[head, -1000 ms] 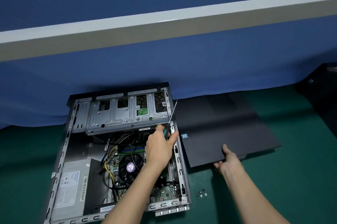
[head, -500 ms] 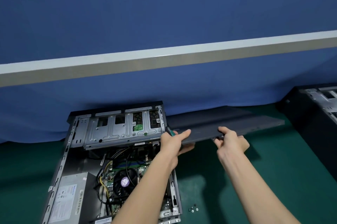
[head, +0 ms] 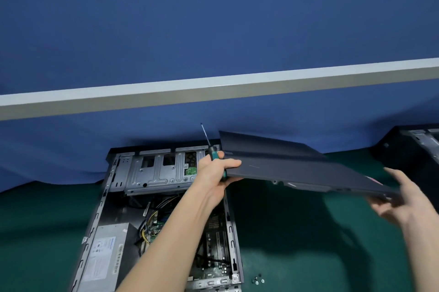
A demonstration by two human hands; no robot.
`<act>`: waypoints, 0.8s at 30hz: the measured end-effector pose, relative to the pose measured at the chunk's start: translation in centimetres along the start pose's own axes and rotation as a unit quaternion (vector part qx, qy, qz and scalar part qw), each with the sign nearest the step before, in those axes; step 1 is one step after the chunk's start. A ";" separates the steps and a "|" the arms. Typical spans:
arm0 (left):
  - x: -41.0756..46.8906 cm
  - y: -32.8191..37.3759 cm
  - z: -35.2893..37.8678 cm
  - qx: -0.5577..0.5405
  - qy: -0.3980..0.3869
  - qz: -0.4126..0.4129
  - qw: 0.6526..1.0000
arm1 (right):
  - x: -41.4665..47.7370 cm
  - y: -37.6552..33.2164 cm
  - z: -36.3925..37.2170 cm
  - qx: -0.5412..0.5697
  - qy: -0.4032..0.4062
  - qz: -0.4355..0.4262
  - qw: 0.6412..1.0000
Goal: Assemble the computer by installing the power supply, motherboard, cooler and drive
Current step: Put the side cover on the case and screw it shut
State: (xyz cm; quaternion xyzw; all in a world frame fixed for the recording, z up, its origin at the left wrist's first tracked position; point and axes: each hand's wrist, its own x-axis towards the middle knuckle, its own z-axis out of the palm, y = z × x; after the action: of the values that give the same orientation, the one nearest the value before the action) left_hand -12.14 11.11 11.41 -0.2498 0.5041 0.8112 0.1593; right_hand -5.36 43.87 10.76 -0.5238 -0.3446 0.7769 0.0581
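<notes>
Lifted clear of the mat since a moment ago, the side panel (head: 297, 168) hangs tilted in the air, and the right hand (head: 403, 199) has slid out to its far end. At the near corner the left hand (head: 213, 170) pinches the panel, thumb on top, with the screwdriver (head: 215, 152) caught in the same grip. The right hand is blurred, so I cannot tell whether it grips or merely props the edge. Under the left forearm lies the open case (head: 231, 230), its power supply (head: 104, 251) and motherboard (head: 215, 242) seemingly fitted. The step looks like closing up: next, swing the panel over the case and align its edges. Loose screws (head: 257, 280) lie beneath the panel.
</notes>
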 end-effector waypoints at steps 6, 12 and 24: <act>-1.6 0.6 -4.9 0.017 -0.014 0.015 1.000 | -2.5 0.1 1.7 -0.462 -0.049 -0.070 0.883; -3.9 1.9 -11.7 0.018 -0.046 0.045 0.998 | -5.9 5.2 3.5 -0.579 -0.047 -0.220 0.783; -8.8 4.4 -30.3 0.145 0.055 0.097 0.983 | -11.4 22.7 6.7 -0.571 -0.123 -0.299 0.755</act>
State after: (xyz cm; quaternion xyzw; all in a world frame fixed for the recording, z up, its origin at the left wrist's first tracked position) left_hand 0.26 -18.06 8.55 -0.2183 0.6462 0.7261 0.0862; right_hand 0.15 18.37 7.48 -0.2302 -0.8670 0.4371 -0.0653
